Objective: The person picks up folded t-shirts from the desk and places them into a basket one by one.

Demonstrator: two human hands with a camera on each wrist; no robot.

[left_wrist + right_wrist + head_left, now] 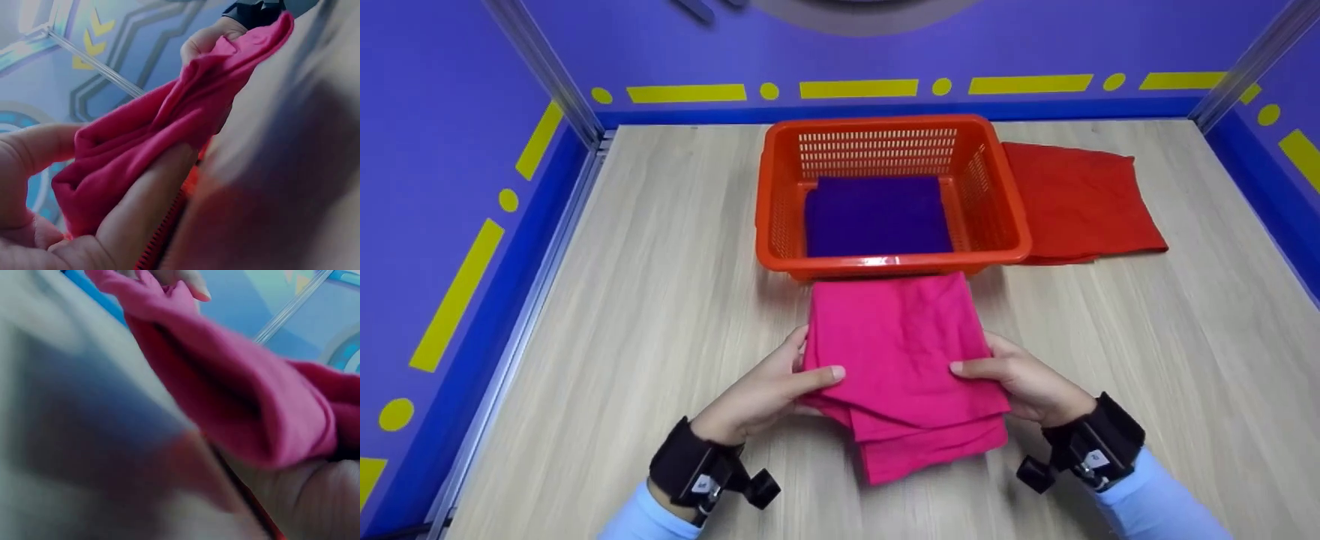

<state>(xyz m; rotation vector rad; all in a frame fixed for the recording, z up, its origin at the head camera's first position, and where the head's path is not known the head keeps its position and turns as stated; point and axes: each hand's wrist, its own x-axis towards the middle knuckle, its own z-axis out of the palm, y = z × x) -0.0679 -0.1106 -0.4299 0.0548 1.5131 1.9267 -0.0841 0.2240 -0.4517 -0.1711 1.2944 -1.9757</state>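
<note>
A folded pink cloth (900,352) is held between both hands, just in front of the basket and raised off the table. My left hand (769,390) grips its left edge, thumb on top and fingers underneath. On the opposite edge my right hand (1027,379) pinches it the same way. Several layers of the pink cloth (152,140) show at its side in the left wrist view. An orange-red plastic basket (892,264) stands beyond it, with a folded dark purple cloth (877,217) lying inside.
A red folded cloth (1084,202) lies on the table right of the basket, partly behind its wall. Blue-purple panels (885,60) with yellow marks enclose the wooden table (660,262) at the back and both sides. Each wrist wears a black strap (690,465) with a small camera.
</note>
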